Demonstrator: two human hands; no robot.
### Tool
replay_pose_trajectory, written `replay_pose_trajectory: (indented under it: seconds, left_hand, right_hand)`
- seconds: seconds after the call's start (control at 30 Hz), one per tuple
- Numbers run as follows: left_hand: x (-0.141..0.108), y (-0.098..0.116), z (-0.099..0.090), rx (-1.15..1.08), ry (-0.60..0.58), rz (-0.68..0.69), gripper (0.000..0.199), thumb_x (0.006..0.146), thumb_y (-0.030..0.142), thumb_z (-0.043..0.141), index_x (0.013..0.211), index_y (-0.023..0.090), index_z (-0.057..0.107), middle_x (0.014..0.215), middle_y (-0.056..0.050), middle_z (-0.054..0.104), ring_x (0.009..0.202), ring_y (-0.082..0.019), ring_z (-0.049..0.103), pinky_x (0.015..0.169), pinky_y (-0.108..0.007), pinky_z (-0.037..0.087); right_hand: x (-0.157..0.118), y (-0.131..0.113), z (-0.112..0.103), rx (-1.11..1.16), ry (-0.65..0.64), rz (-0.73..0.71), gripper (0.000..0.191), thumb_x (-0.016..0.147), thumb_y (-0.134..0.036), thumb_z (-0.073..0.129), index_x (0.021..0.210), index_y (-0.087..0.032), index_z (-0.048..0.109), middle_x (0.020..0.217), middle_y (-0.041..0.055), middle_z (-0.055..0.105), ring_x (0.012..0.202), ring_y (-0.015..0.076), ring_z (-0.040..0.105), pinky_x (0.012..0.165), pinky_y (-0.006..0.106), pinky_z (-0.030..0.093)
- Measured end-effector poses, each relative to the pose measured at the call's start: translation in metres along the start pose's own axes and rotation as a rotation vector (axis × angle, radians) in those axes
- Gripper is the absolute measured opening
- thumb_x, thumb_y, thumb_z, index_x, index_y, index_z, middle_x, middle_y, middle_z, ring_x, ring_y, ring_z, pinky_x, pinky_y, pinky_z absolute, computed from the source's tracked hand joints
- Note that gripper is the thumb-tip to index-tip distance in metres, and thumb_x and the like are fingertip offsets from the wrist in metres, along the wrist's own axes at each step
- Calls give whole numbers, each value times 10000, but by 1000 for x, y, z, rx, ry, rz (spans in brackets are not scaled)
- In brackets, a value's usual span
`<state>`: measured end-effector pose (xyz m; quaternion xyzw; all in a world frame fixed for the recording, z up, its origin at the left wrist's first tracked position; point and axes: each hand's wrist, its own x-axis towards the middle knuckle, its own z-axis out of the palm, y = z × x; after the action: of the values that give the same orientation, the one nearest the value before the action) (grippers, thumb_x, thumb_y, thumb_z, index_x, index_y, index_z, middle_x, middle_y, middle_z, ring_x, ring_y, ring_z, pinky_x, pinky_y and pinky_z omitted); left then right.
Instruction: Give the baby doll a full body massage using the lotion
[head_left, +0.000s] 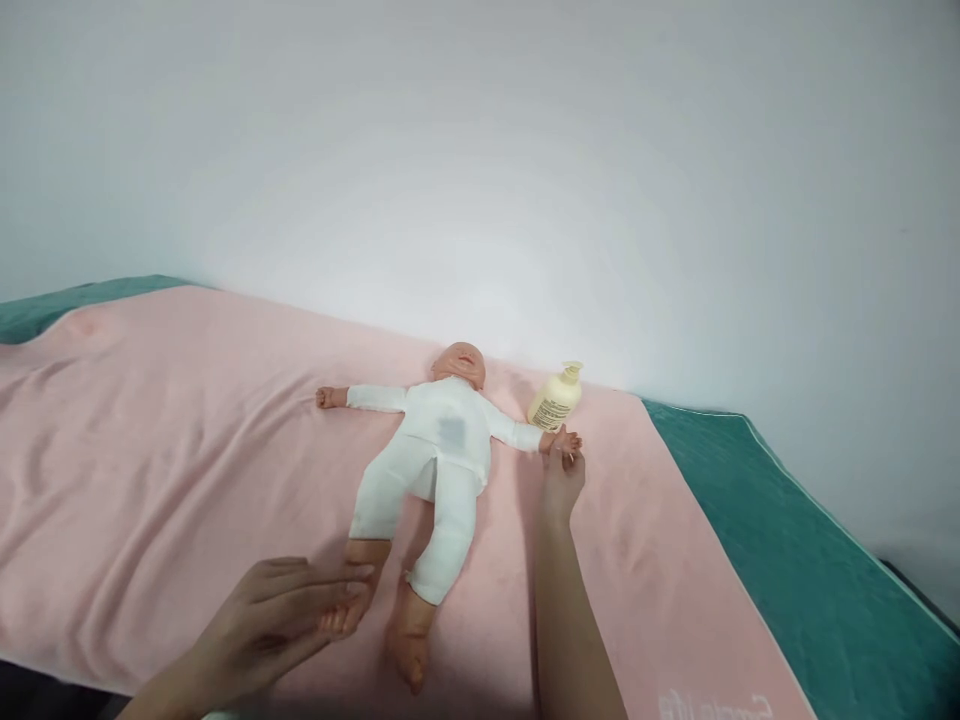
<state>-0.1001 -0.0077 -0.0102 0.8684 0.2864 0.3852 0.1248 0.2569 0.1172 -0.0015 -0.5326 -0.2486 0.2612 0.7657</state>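
Note:
A baby doll (450, 425) with a white cloth body lies on its back on a pink blanket (225, 400), arms spread and head toward the wall. My right hand (564, 480) is closed on the doll's hand at the right, thumb and fingers around it. At the lower left, my left hand (281, 610) has its fingers stretched out beside the doll's foot on that side; they overlap the foot, and I cannot tell whether they press on it. Just beyond my right hand stands a pale yellow pump bottle (555, 398) with printed text.
A green cover (780, 510) shows beyond the blanket at the right and at the far left. Behind the bed rises a plain pale wall (480, 170). Light lettering marks the blanket's lower right part.

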Motion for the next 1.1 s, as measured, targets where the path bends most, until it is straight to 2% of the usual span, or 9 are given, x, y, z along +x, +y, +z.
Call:
replay_pose_trajectory:
  seconds: [0.1,0.33,0.4,0.5,0.7,0.8,0.9,1.0,1.1]
  left_hand:
    - [13,-10,-7,52,104,-42,401,819,232,675,1191,372,616,1026,23,740,837,-190,726,755,-278,578]
    - [61,-30,-7,16,306,-160,295,790,263,703,1083,281,675,1022,-6,743,814,-178,718,652,-222,577]
    - [72,-36,-7,-15,326,-228,279,808,297,679,1079,230,680,1032,-8,741,815,-172,709,652,-209,573]
    - [83,-41,-8,-67,302,-317,304,847,319,626,1099,154,667,1069,-3,727,844,-171,689,690,-213,566]
    - [87,-43,-8,-150,300,-341,326,842,312,639,1119,141,661,1086,-21,721,849,-172,680,720,-218,565]
    - [80,-38,-8,-142,311,-328,304,829,294,662,1105,167,676,1067,-18,728,833,-175,690,689,-220,572]
    - [69,-30,-9,-155,289,-291,299,808,284,695,1099,218,692,1066,-12,731,864,-198,705,666,-224,581]
    - [51,-19,-11,-176,235,-246,277,789,299,716,1065,273,712,1034,-4,740,883,-226,717,671,-252,596]
    - [27,-8,-9,-166,192,-214,308,769,313,735,1075,331,705,1009,0,746,872,-223,722,706,-266,599]
  right_hand:
    - [-21,-4,14,-68,-94,-242,431,815,-361,651,1180,-155,551,1278,129,587,1174,234,575,1013,417,454]
    - [-49,6,28,-454,-607,-890,303,897,-215,563,1189,-244,639,1171,55,669,1117,206,616,1062,435,444]
    - [-50,7,29,-514,-704,-989,314,916,-188,534,1198,-269,646,1165,39,675,1118,193,619,1068,412,454]
    - [-50,7,30,-573,-732,-1033,339,937,-178,500,1228,-293,630,1168,30,674,1131,187,615,1057,402,476]
    - [-50,7,30,-582,-732,-1047,341,934,-158,500,1222,-281,633,1166,34,675,1140,181,608,1055,402,476]
    - [-48,8,27,-508,-675,-964,299,911,-183,540,1181,-249,653,1153,52,680,1117,191,619,1053,415,467]
    - [-45,5,23,-396,-482,-727,279,867,-265,604,1136,-210,655,1146,78,677,1092,223,626,1009,450,483]
    - [-37,-1,19,-250,-265,-437,375,817,-332,653,1154,-171,614,1165,102,664,1102,242,618,995,470,475]
    - [-23,-4,14,-128,-91,-275,460,786,-356,669,1187,-150,573,1240,128,622,1153,247,591,1010,459,457]
